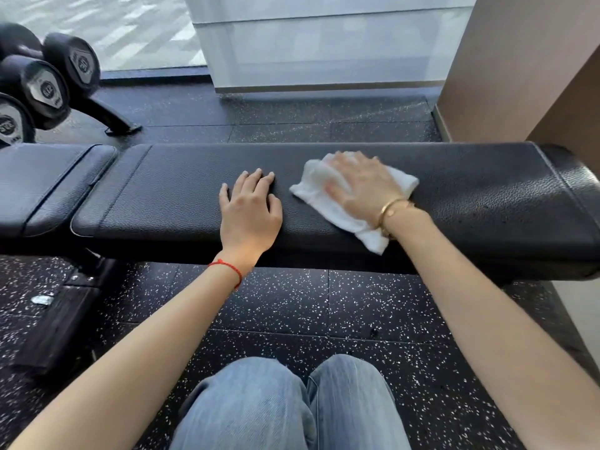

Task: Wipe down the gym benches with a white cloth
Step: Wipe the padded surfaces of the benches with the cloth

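White cloth (pixel 328 196) lies flat under your right hand (pixel 363 186), fingers spread to press it; your left hand (pixel 250 209) rests open, bracing mid-worktop (pixel 181 190).

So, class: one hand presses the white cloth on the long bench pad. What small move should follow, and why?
Probably slide the right hand and white cloth rightward along the long bench pad, since that stretch lies beyond the cloth; the left hand rests flat beside it.
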The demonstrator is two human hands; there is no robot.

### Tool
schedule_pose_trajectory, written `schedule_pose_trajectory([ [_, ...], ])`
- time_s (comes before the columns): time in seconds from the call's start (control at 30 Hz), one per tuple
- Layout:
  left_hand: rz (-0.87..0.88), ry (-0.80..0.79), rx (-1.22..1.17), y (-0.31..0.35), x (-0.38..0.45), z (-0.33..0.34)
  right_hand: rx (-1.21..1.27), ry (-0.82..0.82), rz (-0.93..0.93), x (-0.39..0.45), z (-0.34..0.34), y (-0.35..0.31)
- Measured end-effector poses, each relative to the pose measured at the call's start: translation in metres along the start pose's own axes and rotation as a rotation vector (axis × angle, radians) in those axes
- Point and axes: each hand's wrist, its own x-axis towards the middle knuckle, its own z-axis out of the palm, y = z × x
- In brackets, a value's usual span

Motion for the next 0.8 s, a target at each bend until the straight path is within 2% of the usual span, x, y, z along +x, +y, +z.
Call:
schedule_pose_trajectory([
  [0.1, 0.009, -0.003, -0.007, -0.002, -0.001, 0.001, 0.043, 0.024, -0.107, -0.053, 0.012, -0.008],
  [0.17, 0.015, -0.007, -0.005, -0.003, -0.001, 0.001, 0.082, 0.059, -0.083, -0.077, 0.010, 0.012],
  [0.27, 0.005, -0.010, -0.014, -0.001, 0.000, 0.001, 0.046, 0.043, 0.094, -0.060, 0.001, 0.062],
  [0.37, 0.000, -0.010, -0.018, 0.001, -0.001, 0.000, 0.048, 0.001, 0.255, -0.010, -0.012, 0.074],
  [0.5, 0.000, 0.009, -0.030, 0.000, 0.001, -0.002, -0.001, 0.010, 0.098, 0.028, -0.008, 0.020],
  [0.6, 0.005, 0.023, -0.047, -0.003, 0.002, -0.003, -0.011, -0.014, -0.061, -0.007, 0.005, -0.010],
  [0.7, 0.011, 0.037, -0.052, -0.003, 0.001, -0.003, 0.064, 0.042, -0.115, -0.067, 0.009, 0.004],
  [0.8, 0.000, 0.044, -0.065, -0.002, 0.000, -0.003, 0.079, 0.125, -0.001, -0.098, 0.003, 0.056],
])
